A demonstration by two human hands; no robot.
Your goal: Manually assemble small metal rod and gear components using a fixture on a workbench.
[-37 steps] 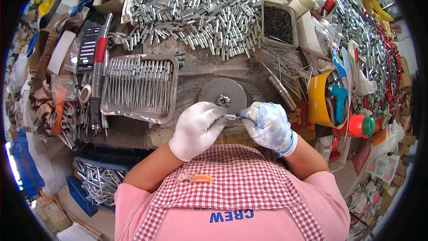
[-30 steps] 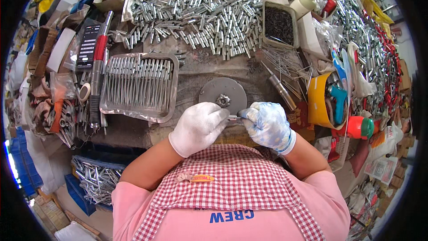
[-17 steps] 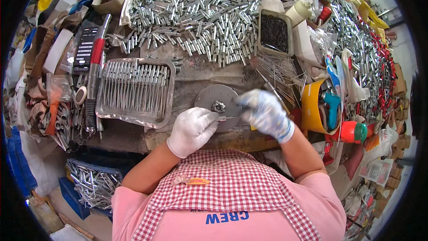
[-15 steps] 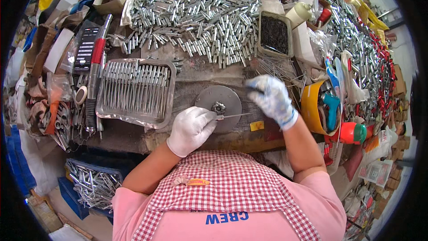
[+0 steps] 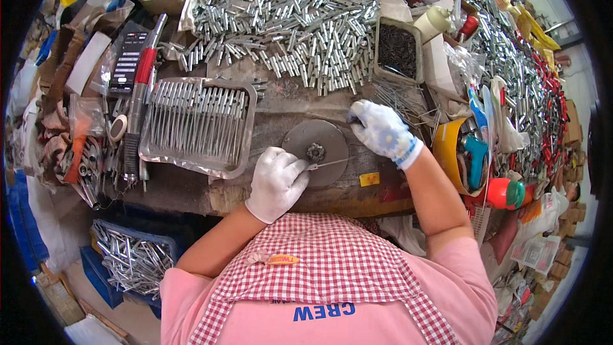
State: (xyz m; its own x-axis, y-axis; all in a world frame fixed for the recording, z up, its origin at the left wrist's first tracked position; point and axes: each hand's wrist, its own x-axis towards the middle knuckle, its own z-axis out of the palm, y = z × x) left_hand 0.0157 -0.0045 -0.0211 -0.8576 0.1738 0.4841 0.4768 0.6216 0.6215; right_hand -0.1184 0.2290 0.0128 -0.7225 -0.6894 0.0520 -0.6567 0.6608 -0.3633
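In a plain white glove, my left hand [image 5: 278, 182] pinches one end of a thin metal rod [image 5: 329, 164], whose slim shaft points right across the front of a round grey disc [image 5: 299, 137]. A small dark cluster of metal parts [image 5: 315, 151] sits at the disc's middle. My right hand [image 5: 385, 131], in a white glove with blue patches, hovers right of the disc, apart from the rod. Its fingers are curled together, and whatever they may hold is too small to make out. Left of my left hand, a silver tray [image 5: 250, 129] carries a row of similar slim rods with thicker ends.
Short metal tubes [image 5: 287, 19] lie heaped at the back. A tin of dark pins [image 5: 399, 48] stands back right, with loose thin wires [image 5: 399, 99] before it. A yellow round container [image 5: 449, 153] holds a teal-handled tool. A blue crate of metal rods [image 5: 131, 259] stands below left.
My right hand has shifted slightly left and up, its fingers now drawn together and less blurred. My left hand keeps the rod over the disc. The whole view has shifted slightly.
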